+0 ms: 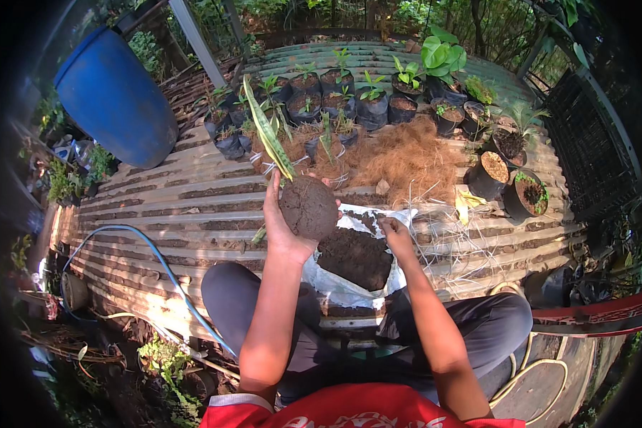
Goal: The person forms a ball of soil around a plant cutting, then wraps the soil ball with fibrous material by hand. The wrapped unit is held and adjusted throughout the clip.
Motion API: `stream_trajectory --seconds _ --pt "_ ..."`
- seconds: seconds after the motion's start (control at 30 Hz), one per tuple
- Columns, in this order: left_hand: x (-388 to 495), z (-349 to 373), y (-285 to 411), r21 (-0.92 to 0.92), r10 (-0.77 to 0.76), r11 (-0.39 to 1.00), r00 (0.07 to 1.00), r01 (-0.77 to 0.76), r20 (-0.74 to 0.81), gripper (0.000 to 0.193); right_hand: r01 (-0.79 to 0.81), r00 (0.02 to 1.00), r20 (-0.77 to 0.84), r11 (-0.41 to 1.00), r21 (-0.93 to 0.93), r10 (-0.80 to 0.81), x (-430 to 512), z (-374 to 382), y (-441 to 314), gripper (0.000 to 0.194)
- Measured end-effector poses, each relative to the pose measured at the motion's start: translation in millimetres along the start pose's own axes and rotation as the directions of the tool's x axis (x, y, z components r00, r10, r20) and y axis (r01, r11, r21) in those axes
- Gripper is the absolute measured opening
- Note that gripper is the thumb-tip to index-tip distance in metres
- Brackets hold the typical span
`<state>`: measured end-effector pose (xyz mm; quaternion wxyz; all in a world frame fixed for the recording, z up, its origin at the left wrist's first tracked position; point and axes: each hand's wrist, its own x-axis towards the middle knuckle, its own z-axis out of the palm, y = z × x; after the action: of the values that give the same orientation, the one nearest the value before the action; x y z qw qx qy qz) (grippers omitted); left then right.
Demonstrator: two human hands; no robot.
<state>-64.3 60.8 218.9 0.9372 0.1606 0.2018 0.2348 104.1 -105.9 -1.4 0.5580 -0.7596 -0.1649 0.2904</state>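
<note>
My left hand cups a round ball of dark, moist soil, its fingers spread around the far side. A snake plant with upright, yellow-edged leaves stands out from the top of the ball, tilted to the left. My right hand hovers at the right edge of a white plastic sack, fingertips drawn together. Whether a bit of soil sits between those fingertips cannot be made out. Loose dark soil lies heaped on the sack in front of my crossed legs.
Brown coconut fibre lies beyond the sack, with white plastic strips tangled to its right. Potted seedlings in black bags line the back of the corrugated sheet. A blue barrel and blue hose are at left.
</note>
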Motion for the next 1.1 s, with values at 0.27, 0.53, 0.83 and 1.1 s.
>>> stream_trajectory --seconds 0.27,0.53,0.83,1.1 --pt "-17.5 2.1 25.9 -0.052 0.076 0.995 0.994 -0.081 -0.081 0.051 0.110 0.964 0.256 0.773 -0.625 0.070 22.6 42.3 133.2 0.052" --pt "-23.3 -3.3 35.4 -0.089 0.100 0.990 0.986 -0.113 -0.134 0.049 0.336 0.938 0.321 0.560 -0.757 -0.129 2.1 54.9 141.5 0.073" --pt "-17.6 -11.0 30.4 -0.104 0.047 0.993 0.996 -0.054 -0.076 0.054 0.382 0.887 0.461 0.543 -0.747 0.009 -24.7 36.6 150.9 0.090" --pt "-13.4 -13.9 21.7 -0.065 0.048 0.996 0.994 -0.054 -0.098 0.057 0.338 0.884 0.460 0.568 -0.750 0.081 -35.3 31.9 143.2 0.093"
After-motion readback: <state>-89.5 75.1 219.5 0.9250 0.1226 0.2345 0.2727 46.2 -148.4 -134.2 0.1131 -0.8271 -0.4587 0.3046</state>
